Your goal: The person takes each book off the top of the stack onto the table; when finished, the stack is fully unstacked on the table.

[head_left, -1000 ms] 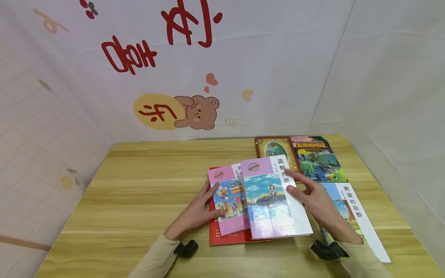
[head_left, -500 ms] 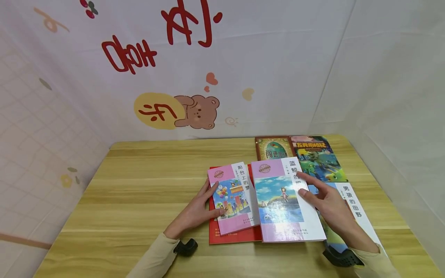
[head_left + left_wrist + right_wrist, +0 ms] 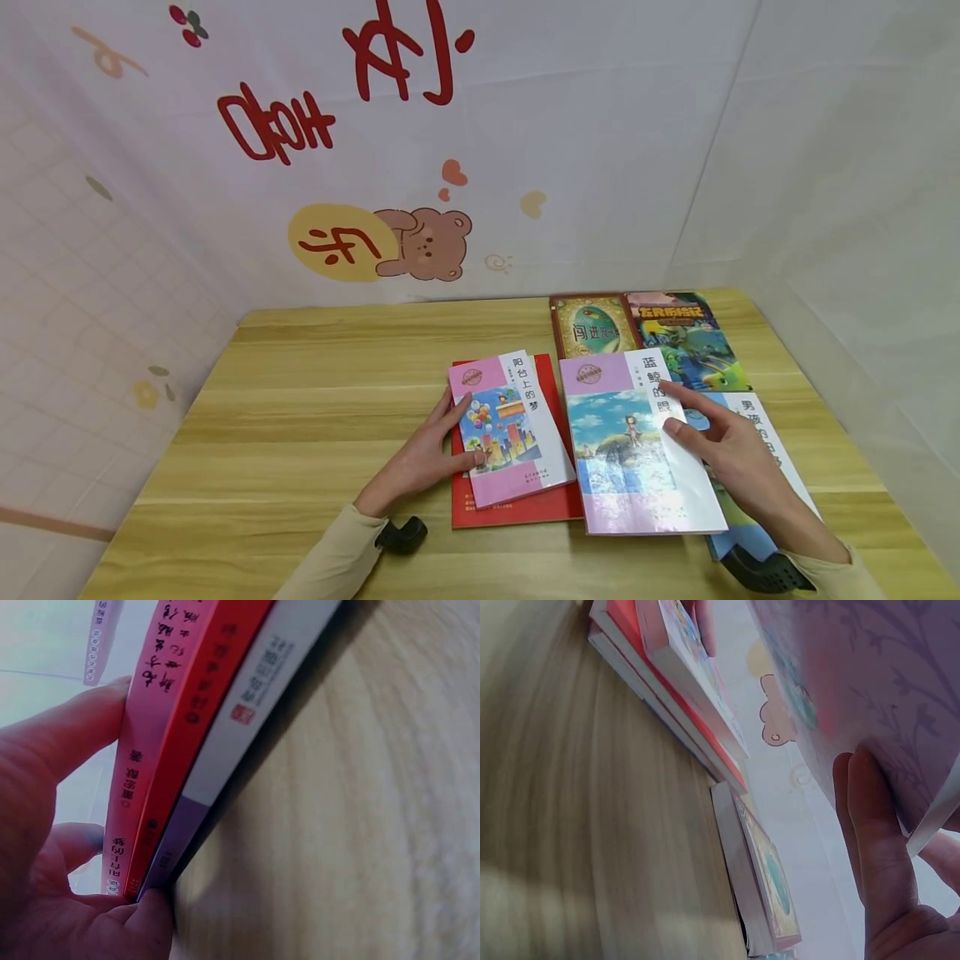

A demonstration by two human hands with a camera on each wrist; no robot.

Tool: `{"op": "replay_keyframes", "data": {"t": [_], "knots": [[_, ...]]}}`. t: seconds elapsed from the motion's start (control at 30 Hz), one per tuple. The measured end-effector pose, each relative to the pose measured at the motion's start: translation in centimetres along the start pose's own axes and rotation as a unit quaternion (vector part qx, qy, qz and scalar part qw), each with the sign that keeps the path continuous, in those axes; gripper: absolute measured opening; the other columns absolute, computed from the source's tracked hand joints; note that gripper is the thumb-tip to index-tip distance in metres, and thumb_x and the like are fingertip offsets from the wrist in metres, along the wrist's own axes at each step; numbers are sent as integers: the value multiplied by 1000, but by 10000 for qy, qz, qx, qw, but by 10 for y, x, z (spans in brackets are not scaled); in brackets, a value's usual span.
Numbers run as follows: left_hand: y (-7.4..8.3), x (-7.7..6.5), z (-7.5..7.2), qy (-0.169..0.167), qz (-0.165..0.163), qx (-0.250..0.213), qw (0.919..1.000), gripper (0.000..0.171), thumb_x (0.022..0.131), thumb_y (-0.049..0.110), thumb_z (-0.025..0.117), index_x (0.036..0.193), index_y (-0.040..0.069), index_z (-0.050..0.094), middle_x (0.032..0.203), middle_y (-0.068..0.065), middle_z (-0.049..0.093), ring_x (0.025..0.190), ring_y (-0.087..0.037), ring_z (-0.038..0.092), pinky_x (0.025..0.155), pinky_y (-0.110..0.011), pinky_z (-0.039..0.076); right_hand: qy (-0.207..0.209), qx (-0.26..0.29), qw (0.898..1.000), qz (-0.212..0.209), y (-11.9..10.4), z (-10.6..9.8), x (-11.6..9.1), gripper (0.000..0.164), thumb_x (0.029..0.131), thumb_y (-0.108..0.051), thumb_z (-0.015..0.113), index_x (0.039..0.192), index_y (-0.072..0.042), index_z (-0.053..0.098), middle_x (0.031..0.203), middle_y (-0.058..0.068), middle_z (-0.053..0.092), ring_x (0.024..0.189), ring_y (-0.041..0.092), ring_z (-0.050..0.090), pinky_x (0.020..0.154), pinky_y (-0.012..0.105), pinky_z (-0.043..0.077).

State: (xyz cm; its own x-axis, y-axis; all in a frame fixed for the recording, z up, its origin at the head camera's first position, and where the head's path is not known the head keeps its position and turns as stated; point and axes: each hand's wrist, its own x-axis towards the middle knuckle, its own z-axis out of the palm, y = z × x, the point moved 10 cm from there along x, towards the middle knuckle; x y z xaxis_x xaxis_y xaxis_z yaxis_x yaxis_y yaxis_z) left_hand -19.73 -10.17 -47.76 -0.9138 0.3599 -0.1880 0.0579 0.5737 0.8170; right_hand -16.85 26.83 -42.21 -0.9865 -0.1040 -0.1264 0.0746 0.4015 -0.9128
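My right hand (image 3: pixel 738 462) holds a pink-and-white paperback book (image 3: pixel 618 437) by its right edge, thumb on the cover, fingers beneath. Its cover pictures a child by blue water. In the right wrist view, its underside (image 3: pixel 900 690) is raised above the table. My left hand (image 3: pixel 408 467) grips the left side of a stack of books. On top lies a pink book (image 3: pixel 517 487) with balloons on its cover, turned slightly over a red book (image 3: pixel 550 385). Underneath, the left wrist view shows a white-and-purple spine (image 3: pixel 251 697), with fingers against the spines' lower ends.
Behind the held book lie a brown, gold-framed book (image 3: pixel 596 325) and a dinosaur book (image 3: pixel 682 333). A blue-and-white book (image 3: pixel 757 429) lies partly under my right arm. The wooden table (image 3: pixel 315 400) meets printed white cloth walls (image 3: pixel 600 125) at the back and sides.
My right hand has moved right with its book, off the balloon book, whose whole cover now shows. My left hand has stayed in place on the stack.
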Motion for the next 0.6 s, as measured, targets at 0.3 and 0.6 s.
{"op": "replay_keyframes", "data": {"t": [0.3,0.6], "knots": [[0,0,0,17,66,31,10000,94,89,40,80,165,18,30,173,-15,4,153,-47,19,113,-64,36,108,-611,9981,60,10,-7,-5,61,105,-42,60,160,-22,42,159,25,35,78,22,66,60,32,53],[-2,0,1,16,77,28,10000,95,88,40,81,165,19,29,174,-15,4,153,-47,19,113,-63,38,64,-648,9975,274,27,-6,-8,62,105,-42,61,161,-23,42,160,24,36,94,12,70,75,30,55]]}}
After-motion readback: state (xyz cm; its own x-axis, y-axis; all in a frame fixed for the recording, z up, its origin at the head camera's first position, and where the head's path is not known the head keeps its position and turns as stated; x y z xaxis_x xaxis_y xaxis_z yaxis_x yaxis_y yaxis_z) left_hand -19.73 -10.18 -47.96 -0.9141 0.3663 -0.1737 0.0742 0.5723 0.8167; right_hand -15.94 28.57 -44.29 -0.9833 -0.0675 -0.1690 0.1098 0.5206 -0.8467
